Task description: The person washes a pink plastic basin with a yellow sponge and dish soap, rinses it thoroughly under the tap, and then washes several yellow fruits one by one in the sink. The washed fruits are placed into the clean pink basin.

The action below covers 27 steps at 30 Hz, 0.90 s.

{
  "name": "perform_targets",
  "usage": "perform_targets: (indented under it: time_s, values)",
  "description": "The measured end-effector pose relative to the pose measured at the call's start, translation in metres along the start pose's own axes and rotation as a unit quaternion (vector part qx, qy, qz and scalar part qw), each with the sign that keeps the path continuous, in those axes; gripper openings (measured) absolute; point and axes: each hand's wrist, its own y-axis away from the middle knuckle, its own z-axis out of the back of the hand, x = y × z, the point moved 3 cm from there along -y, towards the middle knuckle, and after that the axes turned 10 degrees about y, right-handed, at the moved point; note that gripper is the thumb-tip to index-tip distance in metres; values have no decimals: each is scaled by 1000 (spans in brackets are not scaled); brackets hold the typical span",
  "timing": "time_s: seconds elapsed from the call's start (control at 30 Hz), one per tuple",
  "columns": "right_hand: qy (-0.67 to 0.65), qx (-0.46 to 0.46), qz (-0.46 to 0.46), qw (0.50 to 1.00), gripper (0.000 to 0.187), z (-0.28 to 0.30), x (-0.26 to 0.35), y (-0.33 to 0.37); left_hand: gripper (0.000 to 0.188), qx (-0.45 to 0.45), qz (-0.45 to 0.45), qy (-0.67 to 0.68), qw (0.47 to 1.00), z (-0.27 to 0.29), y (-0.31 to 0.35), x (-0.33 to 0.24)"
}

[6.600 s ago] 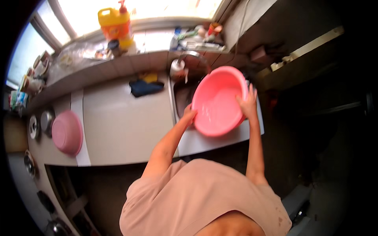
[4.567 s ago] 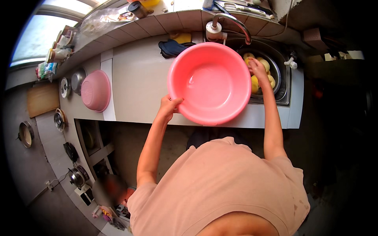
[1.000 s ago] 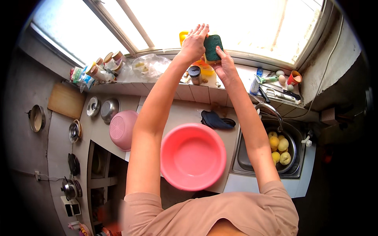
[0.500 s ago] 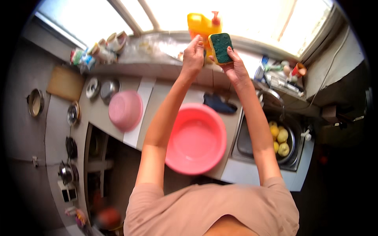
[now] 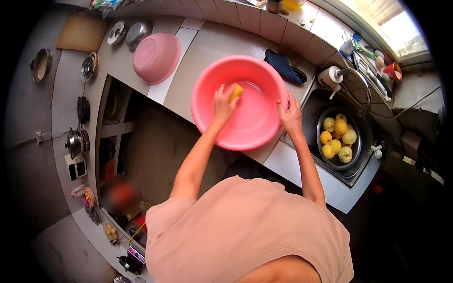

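Note:
A large pink plastic basin [image 5: 250, 125] sits on the counter in front of me. My left hand [image 5: 223, 104] is inside it, closed on a sponge [image 5: 237, 90] whose yellow side shows. The sponge is near the basin's left inner wall; its green side, seen earlier, is hidden. At the basin's right edge, my right hand [image 5: 291, 115] grips the rim, thumb toward the inside and fingers outside.
Right of the basin, a sink with a curved faucet [image 5: 361, 80] holds a metal bowl of yellow fruit [image 5: 340, 126]. A dark blue cloth item [image 5: 285, 67] lies behind the basin. At left stand a pink colander [image 5: 155, 59] and metal pots [image 5: 139, 35].
Both hands have come down from the windowsill to the basin. The sponge has passed from my right hand to my left, and my right hand has taken hold of the rim.

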Motion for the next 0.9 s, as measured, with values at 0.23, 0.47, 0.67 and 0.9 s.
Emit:
perform_targets:
  time_s: [0.23,0.47,0.67,0.9]
  values:
    - [-85,39,-46,995,51,-29,9,2,39,84,-21,51,995,-118,38,6]
    - [-86,43,-95,991,50,-17,8,-1,33,36,101,-22,994,-28,7,41]
    - [-95,30,-58,993,49,-24,16,-5,40,49,10,-23,998,-142,14,-12]
    - [-102,48,-57,992,49,-19,14,-2,23,329,83,3,941,-95,30,84]
